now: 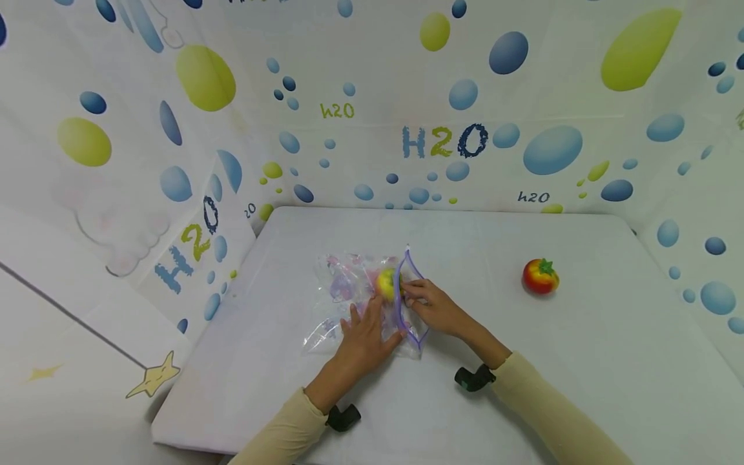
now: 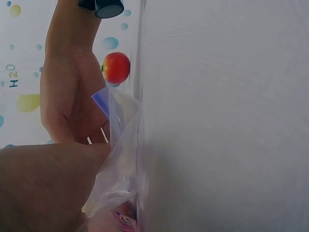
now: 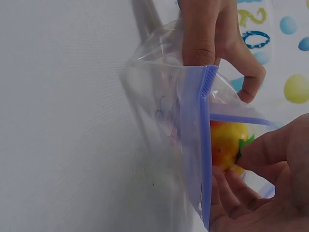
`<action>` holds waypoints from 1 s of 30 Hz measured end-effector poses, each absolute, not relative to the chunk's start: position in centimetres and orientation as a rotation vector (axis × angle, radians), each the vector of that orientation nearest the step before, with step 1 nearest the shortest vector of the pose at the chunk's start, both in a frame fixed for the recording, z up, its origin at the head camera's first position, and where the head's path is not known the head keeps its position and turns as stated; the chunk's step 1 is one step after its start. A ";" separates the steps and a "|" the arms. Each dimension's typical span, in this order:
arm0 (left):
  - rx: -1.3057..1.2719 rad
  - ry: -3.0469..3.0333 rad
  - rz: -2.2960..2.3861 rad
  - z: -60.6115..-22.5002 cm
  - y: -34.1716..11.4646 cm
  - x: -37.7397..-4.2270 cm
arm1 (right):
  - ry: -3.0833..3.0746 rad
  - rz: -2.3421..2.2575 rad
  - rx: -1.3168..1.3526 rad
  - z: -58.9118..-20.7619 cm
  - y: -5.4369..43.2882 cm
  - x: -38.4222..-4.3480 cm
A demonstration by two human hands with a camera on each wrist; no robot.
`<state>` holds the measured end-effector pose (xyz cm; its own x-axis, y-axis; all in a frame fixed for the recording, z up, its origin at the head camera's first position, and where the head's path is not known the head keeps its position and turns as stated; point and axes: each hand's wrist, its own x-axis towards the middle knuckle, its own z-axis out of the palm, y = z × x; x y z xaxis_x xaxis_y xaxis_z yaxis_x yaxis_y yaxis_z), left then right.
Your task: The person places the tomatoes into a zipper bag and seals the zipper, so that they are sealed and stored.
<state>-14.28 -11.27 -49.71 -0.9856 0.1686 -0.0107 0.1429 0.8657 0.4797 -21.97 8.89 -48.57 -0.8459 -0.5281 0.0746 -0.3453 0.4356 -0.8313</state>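
A clear plastic zip bag (image 1: pixel 334 329) with a purple-blue zip strip and pink and purple prints lies in the middle of the table, its mouth open to the right. My left hand (image 1: pixel 363 339) rests on the bag with spread fingers, its thumb at the lower corner of the mouth. Just inside the opening, my right hand (image 1: pixel 433 307) grips a yellow-and-red toy fruit (image 3: pixel 231 145) by its green-leaf end. The thumb is at the leaves, and other fingers reach underneath. The zip strip (image 3: pixel 205 145) stands up on edge beside this hand.
A red-orange toy fruit (image 1: pixel 540 278) with a green leafy top sits on the white table (image 1: pixel 581 361) to the right. Behind rises a white backdrop (image 1: pixel 372 148) with blue and green drops. Each wrist wears a black camera mount (image 1: pixel 473 378).
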 end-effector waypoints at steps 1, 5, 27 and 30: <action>0.253 2.989 0.760 -49.7 -11.3 -14.3 | 2.492 -1.365 -0.768 -48.6 8.9 -22.0; 0.263 2.999 0.759 -49.8 -11.3 -14.3 | 2.489 -1.367 -0.764 -48.6 8.7 -22.0; 0.275 2.960 0.791 -49.6 -11.3 -14.2 | 2.587 -1.360 -0.773 -48.8 8.5 -22.0; 0.273 2.961 0.791 -49.5 -11.4 -14.2 | 2.588 -1.342 -0.823 -48.7 8.6 -22.0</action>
